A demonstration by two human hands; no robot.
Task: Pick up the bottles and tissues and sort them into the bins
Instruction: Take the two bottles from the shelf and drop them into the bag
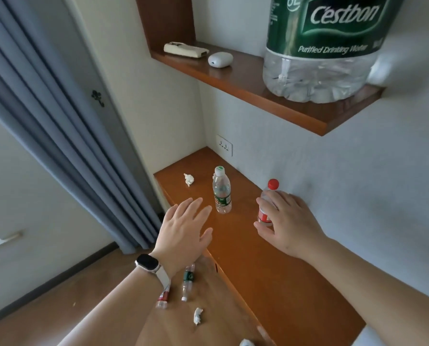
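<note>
The right grip [281, 216] grasps the red-capped bottle [273, 184], upright on the desk [258, 270] at the wall [333, 171]. The left grip [183, 228], released with fingers straight, hovers at seven o'clock from the green-labelled bottle [221, 193]; a tissue [189, 179] lies at its ten.

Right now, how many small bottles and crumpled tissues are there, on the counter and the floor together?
Small bottles: 4
Crumpled tissues: 2
Total: 6, not counting a white scrap cut off at the bottom edge.
</note>
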